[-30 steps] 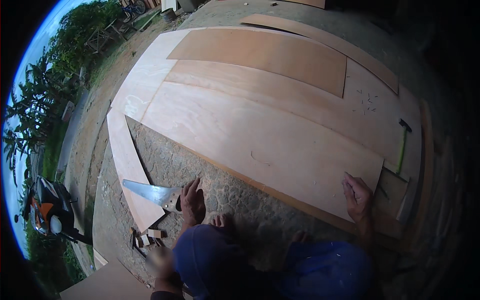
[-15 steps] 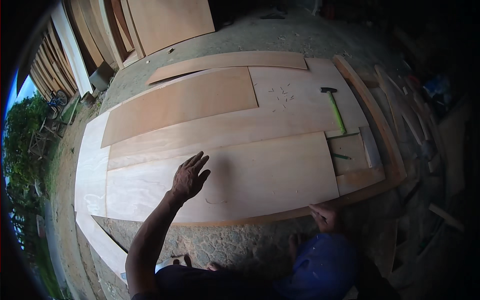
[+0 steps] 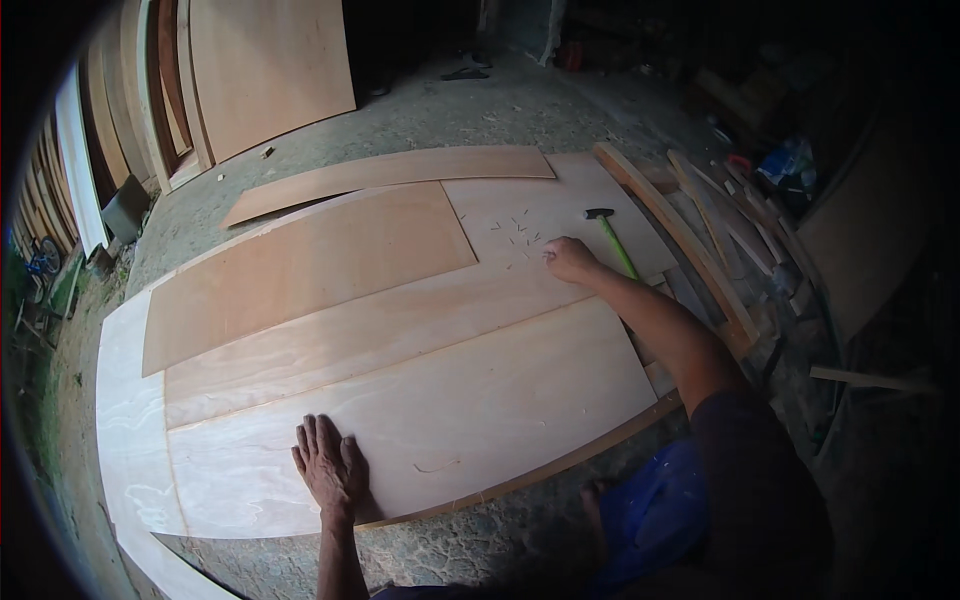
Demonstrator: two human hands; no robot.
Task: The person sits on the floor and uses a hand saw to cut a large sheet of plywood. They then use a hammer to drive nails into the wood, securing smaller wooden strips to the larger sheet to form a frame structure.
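Observation:
My left hand (image 3: 328, 468) lies flat with its fingers spread on a pale plywood sheet (image 3: 430, 420), close to the sheet's near edge. My right hand (image 3: 572, 261) reaches across the boards with its fingers pinched together, right beside several small scattered nails (image 3: 518, 238). Whether a nail is between those fingertips is too small to see. Just beyond and right of that hand rests a hammer (image 3: 613, 238) with a dark head and a green handle, part of it hidden behind my forearm. A thin curled shaving (image 3: 437, 466) sits on the near sheet.
A browner plywood piece (image 3: 320, 265) and a long narrow strip (image 3: 390, 180) lie over the far side of the panel. Timber lengths (image 3: 680, 240) run along the right. Boards (image 3: 270, 75) lean upright at the back left. Rough concrete floor (image 3: 440, 110) surrounds the panel.
My right hand has gone from the near edge out to the nails. My left hand, raised over the sheet before, now rests flat nearer me. The view has shifted rightward.

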